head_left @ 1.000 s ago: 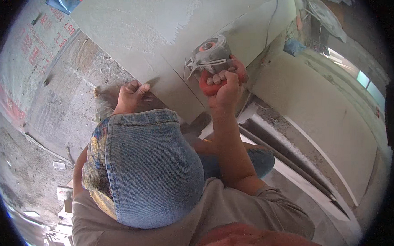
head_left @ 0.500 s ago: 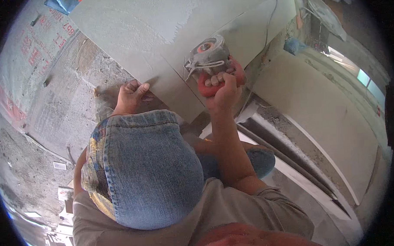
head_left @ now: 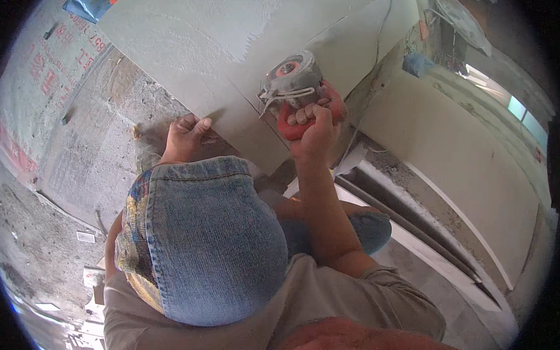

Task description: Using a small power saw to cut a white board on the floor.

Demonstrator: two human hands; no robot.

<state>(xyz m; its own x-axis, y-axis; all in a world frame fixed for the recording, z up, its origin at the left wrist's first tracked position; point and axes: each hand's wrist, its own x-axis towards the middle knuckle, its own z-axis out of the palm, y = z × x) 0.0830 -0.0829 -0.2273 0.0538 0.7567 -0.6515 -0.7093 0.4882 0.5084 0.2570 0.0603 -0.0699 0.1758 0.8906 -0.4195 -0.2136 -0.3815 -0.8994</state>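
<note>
A large pale tile lies ahead of me, with thin straight cuts or lines across its dusty face. My left hand pinches the tile's near edge, thumb on top and some fingers curled at the rim. My right hand is wrapped round the red handle of a dusty cutting power tool resting over the tile beside a straight cut line, just right of my left hand; its blade is hidden. My knee in blue jeans fills the lower middle, just below my left hand.
A long pale panel lies at the right beside stacked narrow strips. A marked board and dusty rough floor are at the left. A blue crumpled item, a thin cord and debris bags sit at upper right.
The tool and my right hand have shifted slightly leftward along the tile over the last second. My left hand stays on the tile edge in the same place.
</note>
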